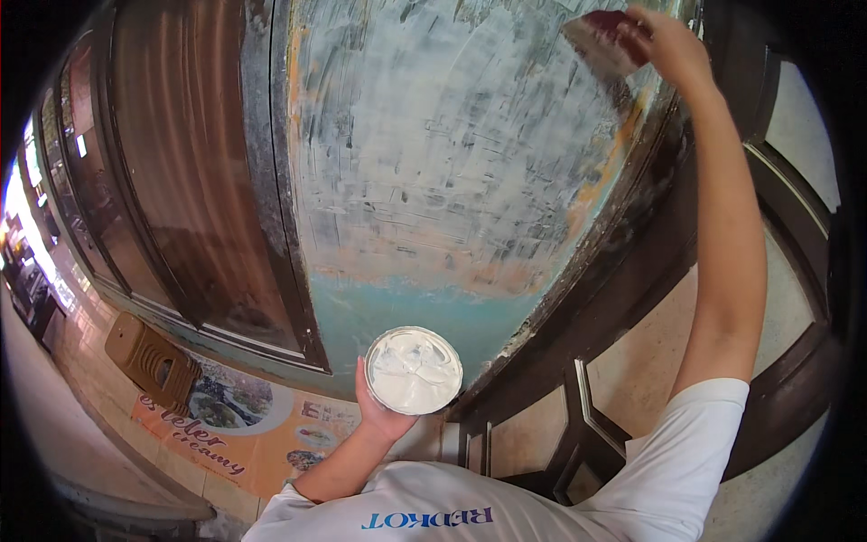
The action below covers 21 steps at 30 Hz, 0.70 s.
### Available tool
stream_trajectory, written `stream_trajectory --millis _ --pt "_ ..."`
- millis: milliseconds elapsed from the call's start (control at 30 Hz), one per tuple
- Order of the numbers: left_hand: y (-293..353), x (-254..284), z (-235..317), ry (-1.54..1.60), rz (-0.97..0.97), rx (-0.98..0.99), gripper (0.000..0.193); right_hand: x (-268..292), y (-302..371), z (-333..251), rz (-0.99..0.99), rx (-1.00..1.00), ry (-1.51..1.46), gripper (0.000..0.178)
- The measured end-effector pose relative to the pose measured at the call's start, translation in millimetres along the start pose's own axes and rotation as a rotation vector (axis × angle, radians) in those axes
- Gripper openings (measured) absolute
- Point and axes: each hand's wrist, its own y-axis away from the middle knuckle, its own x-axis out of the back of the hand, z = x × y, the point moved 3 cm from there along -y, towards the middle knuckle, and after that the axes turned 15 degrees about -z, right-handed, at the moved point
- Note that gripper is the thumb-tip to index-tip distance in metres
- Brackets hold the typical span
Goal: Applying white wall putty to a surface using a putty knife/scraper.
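Observation:
In my left hand (pixel 386 414) I hold a round tub of white putty (pixel 414 370) from beneath and along its left side, its open top facing up. High at the right, my right hand (pixel 666 45) grips a putty knife (pixel 607 41) with a wide blade and a dark red part near the fingers. Its blade lies against or very close to the wall panel (pixel 433 181), near the panel's upper right edge. White and grey streaks cover most of that panel. Its lower band is bare blue-green, and orange-brown patches show along the edges.
Left of the panel stands a dark-framed window or door (pixel 190 163) with a brown curtain behind glass. Dark wooden framework with pale panels (pixel 659 334) runs down the right. On the tiled floor at lower left lie an orange printed banner (pixel 244 452) and a brown plastic stool (pixel 153 361).

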Motion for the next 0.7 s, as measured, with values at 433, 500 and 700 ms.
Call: stream_trajectory --millis 433,500,700 --pt "-6.9 -0.1 39.9 -0.068 -0.012 -0.077 0.080 -102.0 183.0 -278.3 -0.407 0.089 -1.301 0.027" --pt "-15.6 -2.7 46.5 -0.086 -0.009 -0.070 0.080 -102.6 209.4 -315.6 -0.441 0.182 -1.322 0.029" --pt "-32.2 -7.7 71.0 -0.079 -0.080 -0.086 0.070 -104.1 218.0 -380.4 -0.472 0.189 -1.264 0.026"
